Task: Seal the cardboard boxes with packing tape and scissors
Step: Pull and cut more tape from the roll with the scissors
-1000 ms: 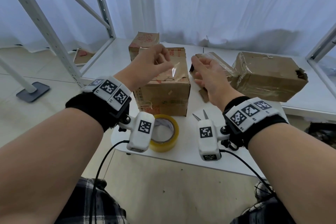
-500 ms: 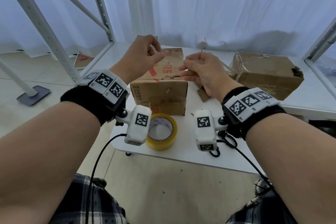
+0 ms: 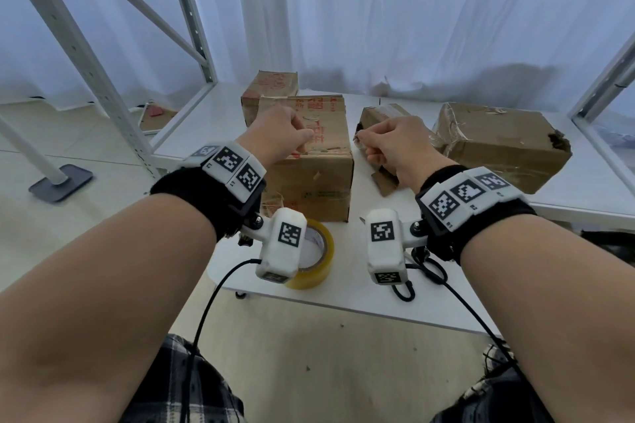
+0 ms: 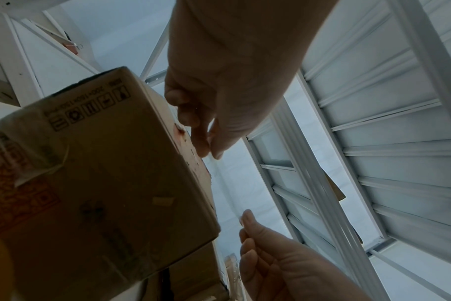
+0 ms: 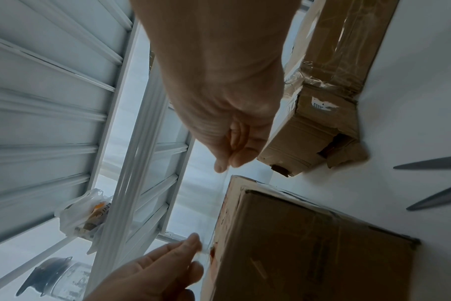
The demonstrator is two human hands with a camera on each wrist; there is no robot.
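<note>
- clear strip of packing tape (image 5: 220, 203), almost invisible, stretched between two hands just above the top of the worn brown cardboard box with red print (image 3: 316, 161), at the middle of the white table (image 3: 446, 285).
- left hand (image 3: 278, 134) over the near left part of the box top, thumb and forefinger pinched on one end of the strip; right hand (image 3: 391, 144) just off the box's right edge, fingers pinched on the other end.
- hands apart, strip taut between them, not yet pressed down along its length, judging by the wrist views.
- step in hand, by the look of it: laying the strip across the top seam. best done by keeping tension even, lowering one end first, then smoothing toward the other so no wrinkles or bubbles form; overhang at each side worth folding down onto the box walls.
- yellow-tinted roll of packing tape (image 3: 319, 257) lying flat at the near table edge, in front of the box.
- grey scissor blades (image 5: 435, 183) on the table to the right of the box, seen in the right wrist view; mostly hidden behind the wrist camera in the head view.
- three more battered cardboard boxes nearby: small one (image 3: 271, 86) behind, tape-wrapped narrow one (image 3: 381, 113) beside the right hand, large one (image 3: 498, 144) farther right.
</note>
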